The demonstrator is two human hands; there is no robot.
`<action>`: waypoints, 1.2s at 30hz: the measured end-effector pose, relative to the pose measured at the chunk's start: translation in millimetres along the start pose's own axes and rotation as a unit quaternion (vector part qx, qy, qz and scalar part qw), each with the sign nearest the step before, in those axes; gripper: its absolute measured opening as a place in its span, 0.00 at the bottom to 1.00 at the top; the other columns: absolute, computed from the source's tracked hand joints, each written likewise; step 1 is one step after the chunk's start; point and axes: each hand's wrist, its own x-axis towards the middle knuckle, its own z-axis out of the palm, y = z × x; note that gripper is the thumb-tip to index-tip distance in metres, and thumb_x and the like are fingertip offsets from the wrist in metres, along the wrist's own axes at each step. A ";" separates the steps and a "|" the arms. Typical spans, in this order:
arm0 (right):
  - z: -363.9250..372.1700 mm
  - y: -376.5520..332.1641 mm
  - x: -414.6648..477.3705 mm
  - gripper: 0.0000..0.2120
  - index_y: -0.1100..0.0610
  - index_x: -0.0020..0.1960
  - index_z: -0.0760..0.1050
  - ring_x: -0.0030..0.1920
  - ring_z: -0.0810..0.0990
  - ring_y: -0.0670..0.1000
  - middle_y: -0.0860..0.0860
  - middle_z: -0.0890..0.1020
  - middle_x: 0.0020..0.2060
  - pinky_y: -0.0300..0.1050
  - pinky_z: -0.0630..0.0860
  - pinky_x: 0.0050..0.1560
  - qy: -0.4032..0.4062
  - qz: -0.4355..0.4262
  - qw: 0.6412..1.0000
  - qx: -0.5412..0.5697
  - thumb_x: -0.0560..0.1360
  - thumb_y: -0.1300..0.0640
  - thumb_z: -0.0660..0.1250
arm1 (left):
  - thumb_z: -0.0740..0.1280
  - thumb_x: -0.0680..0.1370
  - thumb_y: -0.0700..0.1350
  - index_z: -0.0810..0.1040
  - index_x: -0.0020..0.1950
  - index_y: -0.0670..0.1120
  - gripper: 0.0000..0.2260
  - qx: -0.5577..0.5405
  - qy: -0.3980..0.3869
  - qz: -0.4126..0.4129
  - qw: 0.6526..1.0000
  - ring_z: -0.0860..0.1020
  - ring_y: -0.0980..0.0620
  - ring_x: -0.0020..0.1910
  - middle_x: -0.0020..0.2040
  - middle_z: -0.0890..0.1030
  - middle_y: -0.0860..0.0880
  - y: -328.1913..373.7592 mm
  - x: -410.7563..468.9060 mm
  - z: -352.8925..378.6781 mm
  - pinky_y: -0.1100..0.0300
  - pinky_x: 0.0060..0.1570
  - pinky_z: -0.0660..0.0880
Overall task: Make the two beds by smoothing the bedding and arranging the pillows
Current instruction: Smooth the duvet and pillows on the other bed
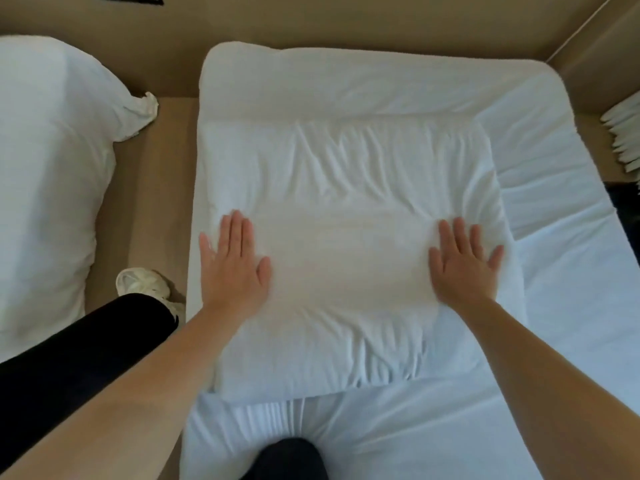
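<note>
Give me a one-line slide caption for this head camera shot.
Both hands, left hand and right hand, press flat on a wrinkled white pillow at the head of the bed.

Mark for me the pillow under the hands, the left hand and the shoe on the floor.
pillow (346, 209), head view, on its wrinkled upper middle.
left hand (235, 268), head view, on the back of the hand, flat on the pillow.
shoe (145, 284), head view, on its laced top.

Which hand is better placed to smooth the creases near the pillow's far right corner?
Probably the right hand: it lies flat on the pillow nearest that corner. The left hand presses the opposite edge.
</note>
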 end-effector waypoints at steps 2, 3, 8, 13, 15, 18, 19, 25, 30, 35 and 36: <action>-8.4 -5.1 -16.4 0.31 0.49 0.80 0.47 0.79 0.43 0.54 0.49 0.47 0.80 0.69 0.42 0.74 0.029 -0.004 1.000 0.003 0.79 0.42 0.39 | 0.43 0.81 0.54 0.44 0.79 0.38 0.31 -0.031 0.047 -0.004 0.998 0.39 0.43 0.79 0.79 0.41 0.39 17.2 -11.0 -17.8 0.40 0.75 0.40; -12.6 -20.9 -27.3 0.31 0.50 0.80 0.49 0.79 0.44 0.55 0.50 0.48 0.80 0.68 0.42 0.74 0.054 -0.051 0.997 0.009 0.79 0.42 0.39 | 0.45 0.81 0.54 0.46 0.79 0.37 0.31 -0.063 0.079 0.022 0.995 0.41 0.42 0.79 0.79 0.43 0.38 35.8 -19.4 -29.4 0.40 0.75 0.41; 13.7 -82.8 -71.7 0.27 0.53 0.78 0.58 0.78 0.56 0.55 0.52 0.58 0.78 0.65 0.47 0.75 0.068 -0.278 0.958 0.002 0.80 0.48 0.49 | 0.51 0.79 0.54 0.56 0.78 0.37 0.32 -0.114 0.063 0.118 0.985 0.50 0.43 0.79 0.79 0.53 0.39 87.2 -60.2 -18.4 0.39 0.75 0.50; 34.3 16.3 -56.1 0.31 0.51 0.78 0.59 0.78 0.56 0.53 0.50 0.58 0.78 0.67 0.49 0.74 0.047 -0.109 0.993 -0.015 0.75 0.46 0.48 | 0.48 0.79 0.56 0.54 0.78 0.36 0.33 -0.092 0.052 0.049 0.993 0.51 0.42 0.79 0.79 0.52 0.38 23.1 -64.0 29.0 0.40 0.75 0.48; 27.6 45.9 -60.4 0.32 0.53 0.79 0.56 0.79 0.52 0.53 0.50 0.55 0.79 0.67 0.46 0.74 0.058 -0.034 0.998 0.004 0.76 0.46 0.44 | 0.48 0.79 0.56 0.52 0.78 0.35 0.33 -0.102 0.065 0.031 0.992 0.48 0.41 0.79 0.79 0.51 0.37 17.5 -67.5 22.2 0.38 0.75 0.48; 20.2 15.1 -71.4 0.30 0.57 0.76 0.62 0.77 0.59 0.57 0.55 0.62 0.77 0.68 0.50 0.73 0.117 -0.113 0.986 0.036 0.77 0.48 0.50 | 0.49 0.80 0.55 0.50 0.78 0.36 0.32 -0.145 0.110 0.091 0.979 0.47 0.40 0.79 0.79 0.49 0.37 58.5 -81.1 -0.2 0.40 0.76 0.45; 23.1 -8.2 -75.7 0.29 0.57 0.76 0.64 0.76 0.61 0.57 0.55 0.64 0.76 0.67 0.50 0.73 0.138 -0.167 0.975 0.052 0.76 0.49 0.52 | 0.50 0.80 0.54 0.51 0.78 0.36 0.32 -0.153 0.117 0.127 0.973 0.47 0.41 0.79 0.79 0.50 0.37 78.6 -86.3 -4.4 0.40 0.76 0.46; 51.5 -28.1 -76.8 0.28 0.54 0.76 0.65 0.76 0.62 0.55 0.53 0.64 0.76 0.68 0.52 0.73 0.129 -0.245 0.961 0.017 0.76 0.50 0.55 | 0.52 0.79 0.55 0.54 0.78 0.37 0.33 -0.068 0.079 0.154 0.983 0.51 0.43 0.79 0.79 0.53 0.40 71.9 -84.8 30.7 0.39 0.75 0.49; 39.0 12.4 -87.1 0.31 0.54 0.78 0.57 0.78 0.56 0.57 0.54 0.58 0.78 0.70 0.53 0.72 0.133 -0.140 0.981 0.018 0.77 0.45 0.53 | 0.50 0.78 0.61 0.50 0.79 0.37 0.37 -0.061 0.068 0.150 0.984 0.47 0.42 0.79 0.80 0.49 0.39 33.5 -90.5 16.3 0.37 0.75 0.47; 49.4 -25.6 -107.1 0.48 0.55 0.80 0.51 0.79 0.50 0.59 0.54 0.52 0.79 0.71 0.56 0.71 0.125 -0.402 0.904 -0.068 0.71 0.29 0.62 | 0.66 0.67 0.68 0.55 0.79 0.39 0.51 -0.014 0.083 0.298 0.951 0.48 0.41 0.79 0.80 0.49 0.39 89.4 -104.1 3.8 0.33 0.72 0.51; 52.9 -25.8 -103.1 0.52 0.55 0.80 0.50 0.79 0.49 0.59 0.54 0.51 0.80 0.71 0.56 0.71 0.123 -0.406 0.901 -0.093 0.68 0.27 0.63 | 0.68 0.66 0.69 0.54 0.79 0.38 0.53 0.004 0.081 0.299 0.951 0.48 0.40 0.79 0.80 0.49 0.38 94.2 -101.0 7.4 0.32 0.72 0.50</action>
